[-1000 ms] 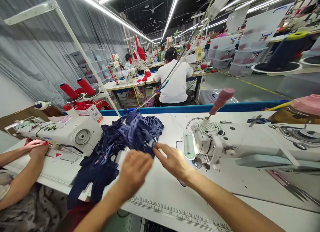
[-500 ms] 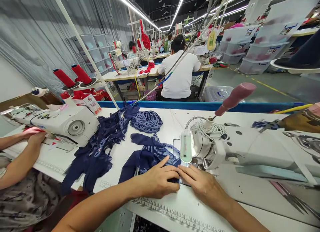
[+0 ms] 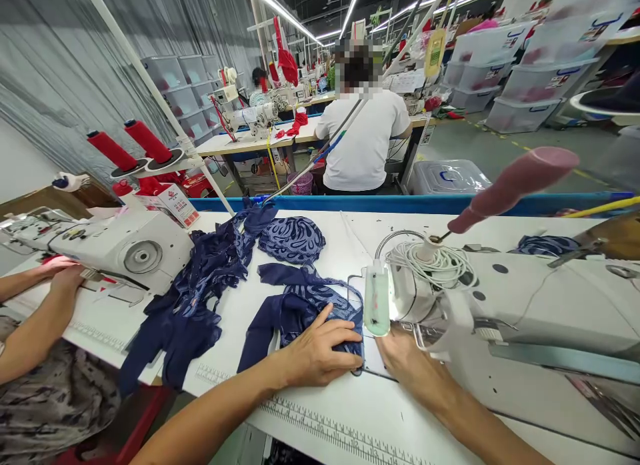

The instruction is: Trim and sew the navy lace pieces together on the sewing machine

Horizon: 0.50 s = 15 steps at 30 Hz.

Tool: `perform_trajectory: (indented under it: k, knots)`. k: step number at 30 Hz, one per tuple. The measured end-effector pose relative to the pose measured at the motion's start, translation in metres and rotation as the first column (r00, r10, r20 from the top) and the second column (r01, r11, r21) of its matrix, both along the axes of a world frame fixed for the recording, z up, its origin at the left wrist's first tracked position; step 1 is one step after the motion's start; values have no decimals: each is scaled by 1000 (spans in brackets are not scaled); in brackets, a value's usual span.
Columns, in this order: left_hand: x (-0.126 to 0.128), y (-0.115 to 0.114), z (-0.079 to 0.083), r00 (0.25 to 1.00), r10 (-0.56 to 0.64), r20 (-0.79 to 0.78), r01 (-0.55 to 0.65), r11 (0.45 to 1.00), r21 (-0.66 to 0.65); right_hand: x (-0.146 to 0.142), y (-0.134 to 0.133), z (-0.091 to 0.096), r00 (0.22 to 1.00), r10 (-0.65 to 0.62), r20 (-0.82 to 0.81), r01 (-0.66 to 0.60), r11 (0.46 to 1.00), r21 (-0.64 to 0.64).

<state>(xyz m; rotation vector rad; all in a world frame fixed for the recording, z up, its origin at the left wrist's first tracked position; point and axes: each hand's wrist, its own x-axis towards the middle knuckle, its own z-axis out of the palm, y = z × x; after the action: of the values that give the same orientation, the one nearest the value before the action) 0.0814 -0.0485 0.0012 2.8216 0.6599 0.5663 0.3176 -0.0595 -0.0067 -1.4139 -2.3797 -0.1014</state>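
My left hand (image 3: 320,348) lies flat, fingers together, pressing a navy patterned fabric piece (image 3: 295,305) onto the white table just left of the sewing machine (image 3: 500,305). My right hand (image 3: 407,361) rests on the table under the machine head; its fingertips are hidden behind the machine's small lamp (image 3: 377,298), near the needle area. The fabric's right edge reaches under the lamp.
A heap of navy fabric (image 3: 200,285) trails over the table's front edge at left. A co-worker's hands (image 3: 60,278) work at a second machine (image 3: 115,241) with red thread cones (image 3: 130,145). A pink thread cone (image 3: 515,185) juts right. A person in white (image 3: 363,145) sits ahead.
I pulled one navy piece out of the heap and brought it down in front of the machine. Both hands came toward me; the right hand has now slid under the machine head.
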Motion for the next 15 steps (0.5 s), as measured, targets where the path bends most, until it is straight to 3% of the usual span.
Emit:
perform_trajectory:
  k: [4, 7, 10, 15]
  knots:
    - [9, 10, 1, 1000, 7, -16, -7, 1000, -12, 27, -17, 7, 998, 57, -5, -57, 998, -2]
    - [21, 21, 3, 1000, 0, -23, 0, 1000, -1, 43, -25, 5, 998, 51, -40, -47, 995, 91]
    - [33, 30, 2, 999, -10, -38, 11, 1000, 8, 46, -26, -3, 993, 20, -114, 4, 979, 204]
    - [39, 36, -1, 998, -14, -58, 12, 999, -36, 43, -25, -9, 984, -2, -181, 43, 974, 222]
